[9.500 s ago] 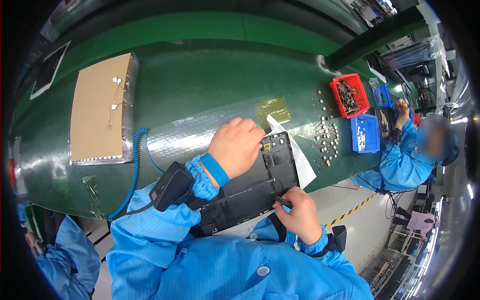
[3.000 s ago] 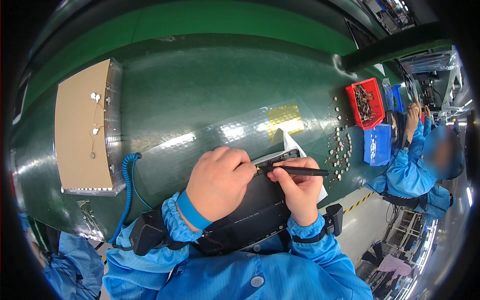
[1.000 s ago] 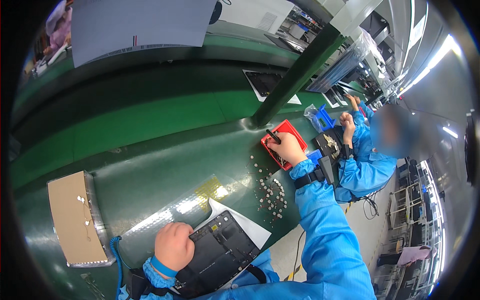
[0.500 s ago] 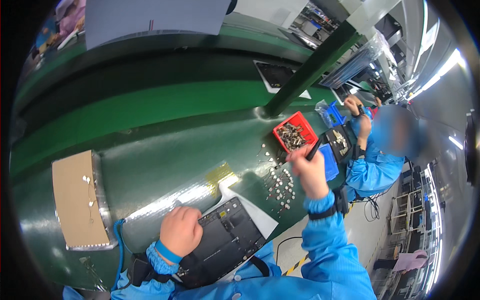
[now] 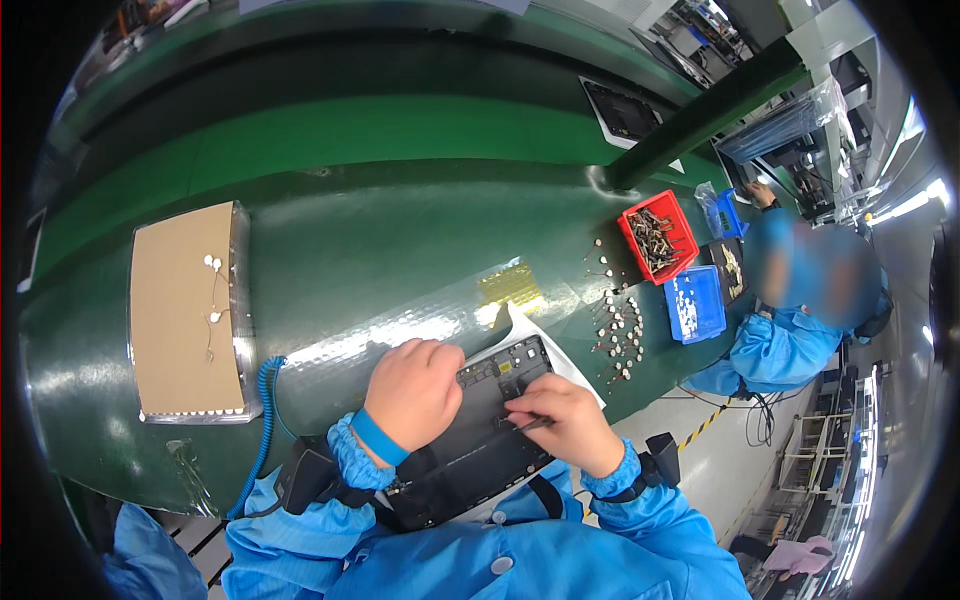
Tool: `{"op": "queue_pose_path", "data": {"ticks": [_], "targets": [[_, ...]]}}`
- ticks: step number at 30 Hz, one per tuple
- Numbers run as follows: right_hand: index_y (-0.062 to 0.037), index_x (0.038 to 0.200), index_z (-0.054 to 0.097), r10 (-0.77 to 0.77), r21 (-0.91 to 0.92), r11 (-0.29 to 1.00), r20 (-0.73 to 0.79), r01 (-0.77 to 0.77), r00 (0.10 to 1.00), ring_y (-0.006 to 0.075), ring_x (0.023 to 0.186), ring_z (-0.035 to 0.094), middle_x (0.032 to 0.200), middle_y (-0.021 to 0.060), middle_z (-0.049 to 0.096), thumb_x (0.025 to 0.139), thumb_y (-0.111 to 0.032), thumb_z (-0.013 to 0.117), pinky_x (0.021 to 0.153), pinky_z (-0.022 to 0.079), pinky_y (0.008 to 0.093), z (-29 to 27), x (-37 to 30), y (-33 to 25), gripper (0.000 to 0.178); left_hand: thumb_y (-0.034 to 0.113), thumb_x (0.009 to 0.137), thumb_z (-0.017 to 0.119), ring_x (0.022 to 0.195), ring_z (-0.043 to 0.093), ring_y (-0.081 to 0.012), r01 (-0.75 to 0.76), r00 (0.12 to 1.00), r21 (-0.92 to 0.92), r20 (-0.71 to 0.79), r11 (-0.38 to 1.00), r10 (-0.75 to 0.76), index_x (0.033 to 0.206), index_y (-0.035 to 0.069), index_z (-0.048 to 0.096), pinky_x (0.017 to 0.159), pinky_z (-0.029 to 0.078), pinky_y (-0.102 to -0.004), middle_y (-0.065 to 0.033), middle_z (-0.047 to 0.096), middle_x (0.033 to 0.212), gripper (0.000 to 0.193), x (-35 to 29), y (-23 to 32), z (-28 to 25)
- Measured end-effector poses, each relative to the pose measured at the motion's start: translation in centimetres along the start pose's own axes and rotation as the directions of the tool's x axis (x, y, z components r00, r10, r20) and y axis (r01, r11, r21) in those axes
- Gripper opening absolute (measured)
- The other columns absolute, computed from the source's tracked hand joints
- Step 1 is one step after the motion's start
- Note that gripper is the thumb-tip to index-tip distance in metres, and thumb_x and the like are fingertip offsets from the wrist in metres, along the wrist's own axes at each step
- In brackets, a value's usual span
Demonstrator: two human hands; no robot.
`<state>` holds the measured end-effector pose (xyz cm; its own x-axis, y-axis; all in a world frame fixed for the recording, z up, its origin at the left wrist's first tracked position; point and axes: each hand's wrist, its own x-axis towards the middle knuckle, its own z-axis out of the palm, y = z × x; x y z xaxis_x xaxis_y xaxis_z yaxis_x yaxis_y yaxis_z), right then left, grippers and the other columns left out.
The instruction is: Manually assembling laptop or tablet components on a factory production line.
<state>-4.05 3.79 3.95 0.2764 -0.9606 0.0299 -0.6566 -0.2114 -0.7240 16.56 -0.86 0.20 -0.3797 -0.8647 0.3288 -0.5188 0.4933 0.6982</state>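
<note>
Currently, both forearms, clad in blue striped sleeves, are angled inward from the lower edge, the hands being brought close together over a flat black rectangular device panel [image 5: 470, 450]. The panel is held near the body at the front edge of the glossy green tabletop [image 5: 400, 230], and part of a loose white sheet [image 5: 573, 368] is seen beyond its far right corner. The left hand [image 5: 412, 392] is laid back-up over the panel's left far edge, its fingers curled inward; the fingertips are hidden, so whether anything is pinched by them cannot be told. The left wrist is circled by a flat blue band [image 5: 379, 438]. The right hand [image 5: 570, 420] is poised above the panel's right half, knuckles outward, and a slim dark handheld tool [image 5: 538, 423] is gripped narrowly between thumb and fingers, its tip pointed leftward. Whether the panel is touched by that tip cannot be made out. Small white round parts with thin leads [image 5: 617, 335] are scattered to the right, near a red plastic bin [image 5: 683, 222] and a blue plastic bin [image 5: 712, 308].
</note>
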Motion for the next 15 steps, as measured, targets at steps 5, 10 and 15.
{"op": "queue_pose_path", "data": {"ticks": [5, 10, 15], "targets": [[-0.0052, 0.08, 0.066, -0.14, -0.208, 0.964, 0.133, 0.166, 0.981, 0.0231, 0.065, 0.059, 0.077, 0.0082, 0.058, 0.063, 0.002, 0.069, 0.056, 0.049, 0.0289, 1.4, -0.3, -0.3, 0.019, 0.002, 0.067, 0.055, 0.073, 0.053, -0.0315, -0.005, 1.0, -0.012, -0.022, 1.0, 0.005, 0.079, 0.005, 0.053, 0.063, 0.043, -0.0408, -0.0114, 0.055, 0.074, 0.012, -0.2, -0.1, 0.2], [-0.0033, 0.075, 0.064, 0.001, -0.061, 0.998, -0.003, -0.001, 1.0, 0.0153, 0.063, 0.059, 0.074, 0.0052, 0.06, 0.067, -0.001, 0.069, 0.054, 0.046, 0.0265, 0.1, 0.5, 1.3, 0.01, 0.003, 0.068, 0.054, 0.073, 0.053, -0.0313, -0.006, 1.0, 0.008, -0.014, 1.0, 0.006, 0.079, 0.005, 0.053, 0.063, 0.043, -0.0407, -0.0112, 0.055, 0.074, 0.011, -0.3, -0.2, 0.3], [0.0007, 0.073, 0.064, 0.433, 0.088, 0.901, -0.255, -0.425, 0.865, 0.022, 0.064, 0.059, 0.067, 0.0132, 0.059, 0.07, -0.009, 0.068, 0.059, 0.044, 0.0287, -1.5, 3.7, 2.5, 0.011, 0.003, 0.067, 0.054, 0.073, 0.053, -0.0309, -0.006, 1.0, 0.021, -0.003, 1.0, 0.007, 0.078, 0.005, 0.053, 0.063, 0.043, -0.0405, -0.011, 0.055, 0.074, 0.011, -0.2, 0.0, 0.1]]}}
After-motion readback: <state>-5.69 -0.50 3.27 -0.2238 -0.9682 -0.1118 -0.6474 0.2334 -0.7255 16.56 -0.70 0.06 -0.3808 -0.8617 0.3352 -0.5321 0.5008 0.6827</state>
